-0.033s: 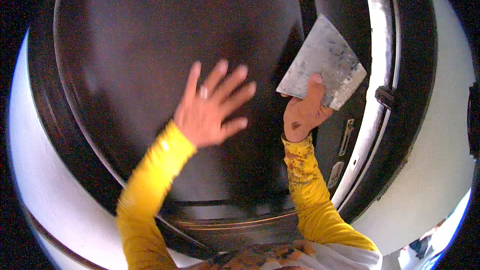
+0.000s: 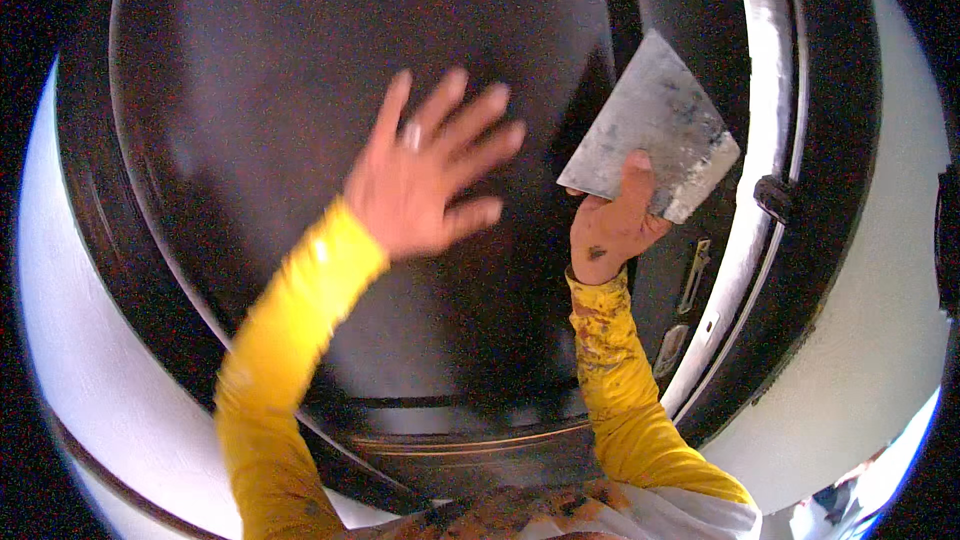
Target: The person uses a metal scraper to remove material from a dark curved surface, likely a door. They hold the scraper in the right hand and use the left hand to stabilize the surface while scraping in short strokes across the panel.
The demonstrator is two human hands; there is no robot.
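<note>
My left hand (image 2: 425,175) is spread open with a ring on one finger, holding nothing. It is over the dark door panel (image 2: 300,50), slightly blurred; whether the palm touches the surface I cannot tell. Farther right, my right hand (image 2: 610,232) grips a flat grey metal plate (image 2: 650,115) by its lower edge, the thumb lying on top. Dark smears and worn pale patches mark the plate's face. My fingers beneath it are mostly hidden. Both arms wear yellow sleeves, the right one stained near the cuff.
A lock plate (image 2: 693,275) is set in the door near my right wrist. Beyond it runs a bright metal-looking frame strip (image 2: 765,60) with a dark catch (image 2: 772,198). Pale walls (image 2: 850,380) flank the dark frame, and a ledge (image 2: 470,445) crosses low in front.
My left hand has slid upward across the panel, still spread. My right hand and the metal plate have shifted barely to the right in the picture.
</note>
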